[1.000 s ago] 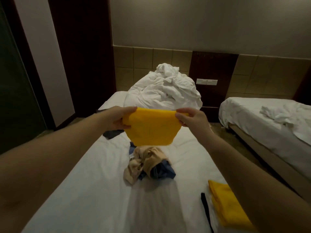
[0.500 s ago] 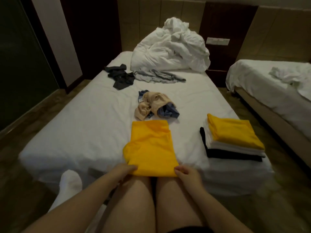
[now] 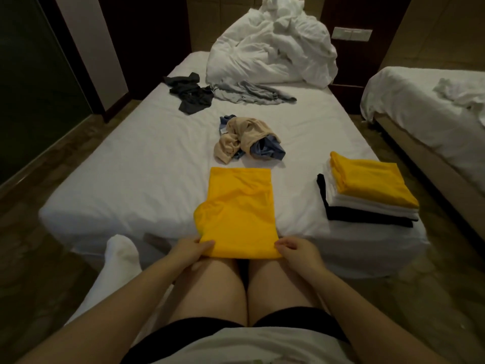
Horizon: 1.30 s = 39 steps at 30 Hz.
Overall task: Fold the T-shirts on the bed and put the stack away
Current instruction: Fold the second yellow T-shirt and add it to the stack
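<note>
At the foot of the bed [image 3: 131,166], we hold a part-folded yellow T-shirt [image 3: 238,206] by its near edge, which overhangs the mattress onto our thighs. The left hand [image 3: 190,249] pinches the near left corner, fingers curled over the cloth; the right hand [image 3: 298,252] pinches the near right corner likewise. The shirt lies as a long panel, with a lump of cloth bulging from its left side. To our right the folded stack [image 3: 367,190], yellow on top, sits close to the bed's corner. We judge the risks plain: lift unevenly and the fold skews; leave the bulge untucked and the shirt sits lopsided on the stack, which could then slide floorwards. A beige-and-blue heap [image 3: 246,139] lies just beyond
</note>
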### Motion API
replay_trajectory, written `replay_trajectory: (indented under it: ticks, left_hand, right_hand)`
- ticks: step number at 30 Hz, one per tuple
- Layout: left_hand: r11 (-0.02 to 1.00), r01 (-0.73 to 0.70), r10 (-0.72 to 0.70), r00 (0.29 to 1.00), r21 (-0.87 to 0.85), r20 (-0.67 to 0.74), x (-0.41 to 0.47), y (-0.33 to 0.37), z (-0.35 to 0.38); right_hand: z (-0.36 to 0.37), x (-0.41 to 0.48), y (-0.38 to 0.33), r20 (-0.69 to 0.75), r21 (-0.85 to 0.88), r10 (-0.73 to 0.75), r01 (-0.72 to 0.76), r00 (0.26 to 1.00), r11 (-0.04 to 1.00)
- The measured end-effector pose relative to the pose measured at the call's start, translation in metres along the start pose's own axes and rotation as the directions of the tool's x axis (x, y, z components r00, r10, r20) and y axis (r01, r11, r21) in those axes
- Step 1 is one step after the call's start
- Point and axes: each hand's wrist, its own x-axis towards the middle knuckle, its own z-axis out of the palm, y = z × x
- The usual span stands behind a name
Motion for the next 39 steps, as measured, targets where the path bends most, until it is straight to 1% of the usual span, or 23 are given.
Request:
replay_trajectory:
  ticks: [2, 3, 5, 7, 9, 12, 15, 20, 23, 25, 27, 28, 29, 31, 33, 35, 37, 39]
  left_hand:
    - [1.0, 0.026, -0.026, 0.999, -0.014, -0.018, 0.008, 0.009, 0.0]
    - [0.996, 0.074, -0.076, 0.997, -0.042, -0.028, 0.014, 0.014, -0.001]
    - [0.981, 0.155, -0.16, 0.987, -0.117, -0.031, 0.028, 0.023, -0.002]
    - [0.962, 0.185, -0.194, 0.981, -0.203, -0.028, 0.04, 0.027, -0.004]
    - [0.919, 0.219, -0.23, 0.973, -0.327, 0.004, 0.054, 0.028, -0.007]
    - [0.828, 0.253, -0.263, 0.963, -0.5, 0.053, 0.074, 0.028, -0.009]
    - [0.768, 0.27, -0.274, 0.958, -0.581, 0.082, 0.091, 0.031, -0.01]
    - [0.778, 0.21, -0.248, 0.969, -0.592, 0.019, 0.12, 0.028, -0.011]
    - [0.852, 0.195, -0.263, 0.962, -0.486, -0.076, 0.154, -0.002, -0.006]
    - [0.899, 0.151, -0.225, 0.965, -0.41, -0.137, 0.161, -0.009, -0.003]
    - [0.935, 0.087, -0.151, 0.975, -0.343, -0.165, 0.133, 0.019, -0.005]
    - [0.936, 0.038, -0.101, 0.981, -0.349, -0.165, 0.123, 0.03, -0.004]
    - [0.912, -0.008, -0.057, 0.988, -0.41, -0.146, 0.116, 0.038, -0.003]
    - [0.804, -0.065, 0.043, 0.998, -0.591, -0.05, 0.111, 0.051, -0.004]
    - [0.694, -0.037, 0.094, 0.995, -0.719, 0.04, 0.118, 0.065, -0.011]
    - [0.639, 0.033, 0.068, 0.993, -0.769, 0.099, 0.136, 0.08, -0.016]
    - [0.592, 0.108, 0.023, 0.988, -0.799, 0.151, 0.159, 0.088, -0.016]
    - [0.58, 0.164, -0.025, 0.983, -0.798, 0.183, 0.177, 0.091, -0.011]
  right_hand:
    - [-0.003, 0.009, -0.007, -0.004, 0.0, 0.003, -0.003, 1.0, 1.0]
    - [-0.004, 0.015, -0.012, -0.006, 0.009, 0.011, -0.011, 1.0, 1.0]
    - [-0.004, 0.029, -0.021, 0.002, 0.031, 0.036, -0.036, 0.999, 0.999]
    - [-0.002, 0.045, -0.028, 0.037, 0.037, 0.075, -0.077, 0.996, 0.996]
    - [0.001, 0.063, -0.034, 0.075, 0.009, 0.116, -0.117, 0.99, 0.993]
    - [0.007, 0.092, -0.037, 0.115, -0.007, 0.169, -0.169, 0.979, 0.986]
    - [0.014, 0.117, -0.038, 0.107, 0.002, 0.221, -0.222, 0.969, 0.975]
    - [0.028, 0.147, -0.037, 0.054, 0.061, 0.28, -0.283, 0.958, 0.957]
    - [0.031, 0.159, -0.036, 0.033, 0.021, 0.313, -0.314, 0.949, 0.949]
    - [0.032, 0.162, -0.036, 0.021, 0.024, 0.291, -0.292, 0.956, 0.956]
    - [0.032, 0.162, -0.038, -0.029, 0.116, 0.242, -0.237, 0.97, 0.964]
    - [0.031, 0.161, -0.04, -0.058, 0.189, 0.221, -0.207, 0.973, 0.96]
    - [0.029, 0.16, -0.042, -0.088, 0.261, 0.203, -0.174, 0.975, 0.949]
    - [0.021, 0.159, -0.045, -0.13, 0.382, 0.175, -0.114, 0.976, 0.917]
    - [0.011, 0.165, -0.053, -0.145, 0.473, 0.169, -0.082, 0.975, 0.877]
    - [0.004, 0.186, -0.059, -0.144, 0.525, 0.214, -0.108, 0.966, 0.844]
    - [0.003, 0.215, -0.059, -0.108, 0.568, 0.291, -0.181, 0.951, 0.803]
    - [0.008, 0.239, -0.052, -0.063, 0.579, 0.346, -0.248, 0.936, 0.777]
